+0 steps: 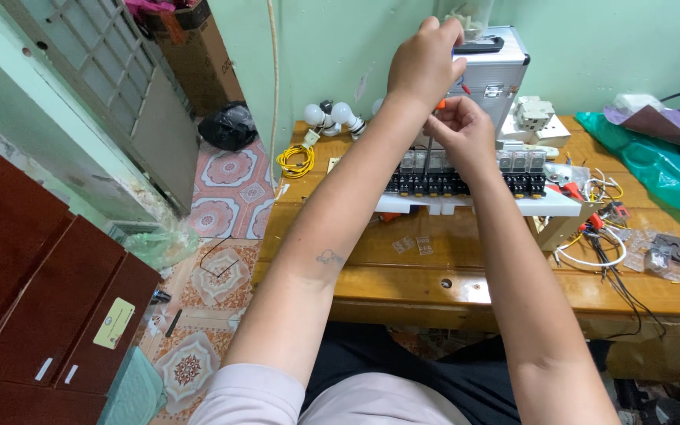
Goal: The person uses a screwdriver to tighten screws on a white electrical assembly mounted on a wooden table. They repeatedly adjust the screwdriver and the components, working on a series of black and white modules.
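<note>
My left hand [426,63] is raised above the table, closed over the top of an orange-handled screwdriver [439,104]. Just below it, my right hand [462,132] pinches the same screwdriver lower down, around the shaft. The thin shaft points straight down onto a row of relay modules [515,170] with clear tops and black bases. The modules stand side by side on a white board [554,206] in the middle of the wooden table [403,275]. The tip's exact contact point is hidden by my hands.
A silver metal case [504,77] stands behind the relays, with white sockets [535,115] beside it. Light bulbs [332,116] and a yellow wire coil [296,160] lie at the left; loose wires [601,250] and a green plastic bag [655,167] at the right. Dark cabinets [41,299] flank my left.
</note>
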